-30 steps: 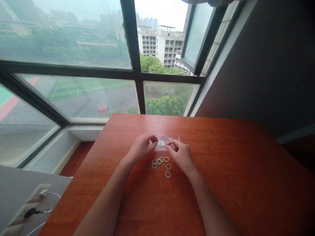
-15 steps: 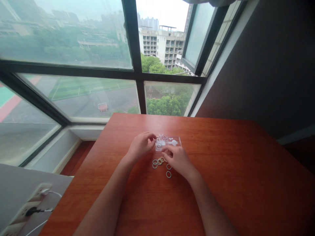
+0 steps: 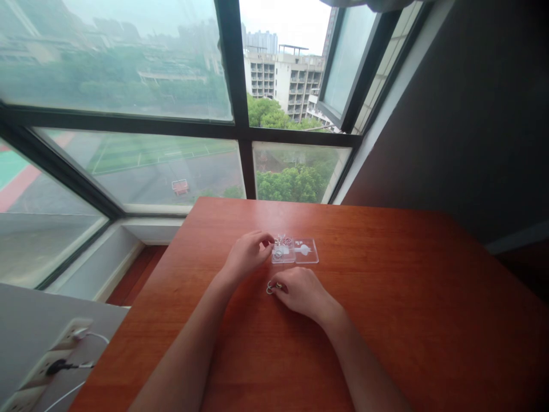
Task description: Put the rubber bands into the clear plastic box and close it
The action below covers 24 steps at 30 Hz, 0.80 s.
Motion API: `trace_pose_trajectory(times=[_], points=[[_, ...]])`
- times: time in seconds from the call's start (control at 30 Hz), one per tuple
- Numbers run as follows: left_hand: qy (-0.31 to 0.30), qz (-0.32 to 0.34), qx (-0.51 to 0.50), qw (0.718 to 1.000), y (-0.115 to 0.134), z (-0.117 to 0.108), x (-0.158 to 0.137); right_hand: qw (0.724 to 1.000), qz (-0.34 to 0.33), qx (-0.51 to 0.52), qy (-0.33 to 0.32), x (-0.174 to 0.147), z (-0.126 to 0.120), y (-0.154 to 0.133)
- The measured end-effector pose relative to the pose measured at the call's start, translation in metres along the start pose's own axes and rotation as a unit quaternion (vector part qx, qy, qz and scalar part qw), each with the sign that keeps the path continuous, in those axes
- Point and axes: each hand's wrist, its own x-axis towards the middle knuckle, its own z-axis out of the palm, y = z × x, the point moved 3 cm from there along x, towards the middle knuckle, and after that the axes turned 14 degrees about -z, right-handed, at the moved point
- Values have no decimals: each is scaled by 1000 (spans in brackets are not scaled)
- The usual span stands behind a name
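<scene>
A small clear plastic box (image 3: pixel 283 257) lies on the table with its hinged lid (image 3: pixel 306 250) folded out flat to the right. Small rings, some reddish, are inside its compartments. My left hand (image 3: pixel 249 254) is curled at the box's left edge, thumb and fingertips closed on that side. Nearer to me, my right hand (image 3: pixel 302 289) reaches down to the tabletop with thumb and forefinger together at a few small rings (image 3: pixel 269 290). One greenish ring shows left of the fingertips and a pale yellow one shows between them. The hand hides any other rings.
The brown wooden table (image 3: pixel 407 297) runs up to a dark-framed window (image 3: pixel 242 134). One window pane (image 3: pixel 347 63) stands open at the upper right. A power strip (image 3: pixel 51 366) with plugs and white cables is at the lower left.
My right hand has moved from the box's lid toward me, down onto the loose rings, and now covers most of them. My left hand stays at the box.
</scene>
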Motion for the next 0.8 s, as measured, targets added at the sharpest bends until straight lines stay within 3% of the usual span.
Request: trace_pose_trajectory(times=[0.47, 0.6, 0.8], points=[[-1, 6, -20, 1000, 0, 1, 0, 1000, 0, -20, -5, 0, -2, 0], [-7, 13, -46, 999, 0, 1, 0, 996, 34, 25, 80, -1, -9, 9], [-54, 21, -130, 990, 10, 6, -2, 968, 90, 89, 219, -7, -24, 27]])
